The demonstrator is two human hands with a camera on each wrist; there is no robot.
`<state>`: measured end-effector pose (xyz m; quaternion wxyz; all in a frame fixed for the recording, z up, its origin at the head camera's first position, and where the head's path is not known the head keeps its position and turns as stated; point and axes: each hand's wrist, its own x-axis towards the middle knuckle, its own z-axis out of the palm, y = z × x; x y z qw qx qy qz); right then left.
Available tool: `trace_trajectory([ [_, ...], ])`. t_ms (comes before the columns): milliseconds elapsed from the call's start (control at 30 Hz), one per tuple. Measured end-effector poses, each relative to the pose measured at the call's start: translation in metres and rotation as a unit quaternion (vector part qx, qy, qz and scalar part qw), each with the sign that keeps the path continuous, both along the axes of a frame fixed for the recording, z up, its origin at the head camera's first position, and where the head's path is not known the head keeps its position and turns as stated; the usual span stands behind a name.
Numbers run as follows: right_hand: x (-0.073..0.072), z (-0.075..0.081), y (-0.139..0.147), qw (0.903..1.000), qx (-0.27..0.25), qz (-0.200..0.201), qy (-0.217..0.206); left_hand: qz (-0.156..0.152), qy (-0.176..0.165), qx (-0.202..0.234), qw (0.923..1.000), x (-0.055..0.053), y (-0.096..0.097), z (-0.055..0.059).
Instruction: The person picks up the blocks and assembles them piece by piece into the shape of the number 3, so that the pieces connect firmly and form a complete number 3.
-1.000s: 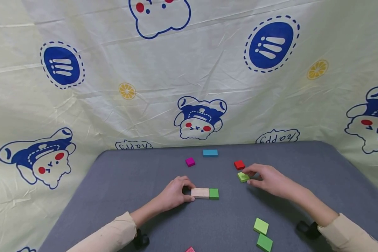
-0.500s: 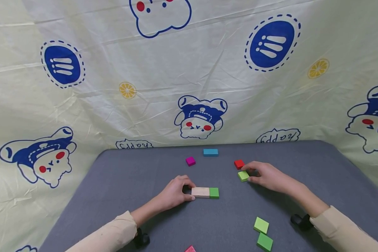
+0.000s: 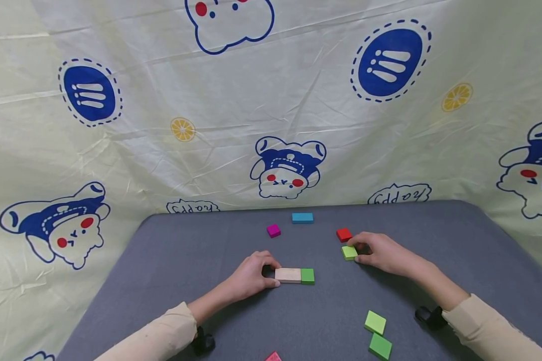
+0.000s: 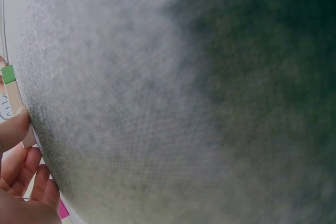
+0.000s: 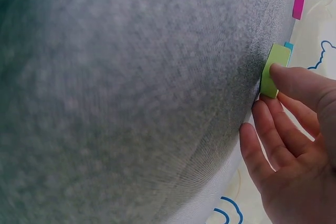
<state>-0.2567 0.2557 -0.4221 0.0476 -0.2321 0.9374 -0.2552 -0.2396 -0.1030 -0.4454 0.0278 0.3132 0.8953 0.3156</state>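
Observation:
Near the middle of the table, my left hand (image 3: 253, 276) grips the left end of a pale wooden block (image 3: 288, 275) between thumb and fingers. A green block (image 3: 307, 276) lies end to end with it on the right. In the left wrist view the thumb rests along the side of the wooden block (image 4: 16, 100). Farther right, my right hand (image 3: 384, 254) pinches a light green block (image 3: 349, 252) by its right side. The right wrist view has the thumb pressed on the face of this light green block (image 5: 274, 72). Just behind it sits a red block (image 3: 344, 234).
At the back lie a blue block (image 3: 302, 218) and a magenta block (image 3: 273, 230). A second light green block (image 3: 375, 322) and another green block (image 3: 380, 346) meet at their corners near the front right. A pink block (image 3: 273, 356) is cut off by the bottom edge.
My right hand has come in closer around the light green block, its fingers and thumb now pinching it. The left hand and the wooden block have stayed put.

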Motion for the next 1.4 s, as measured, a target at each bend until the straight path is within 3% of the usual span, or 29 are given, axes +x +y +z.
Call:
trace_trajectory([
  [733,0.005,0.002,-0.015,0.9989,-0.036,0.026,0.017,0.003,-0.007,-0.001,1.0,0.0,0.0,0.0],
  [1400,0.005,0.006,-0.044,0.9989,-0.032,0.029,-0.015,0.006,-0.008,0.002,1.0,0.001,0.0,-0.001],
])
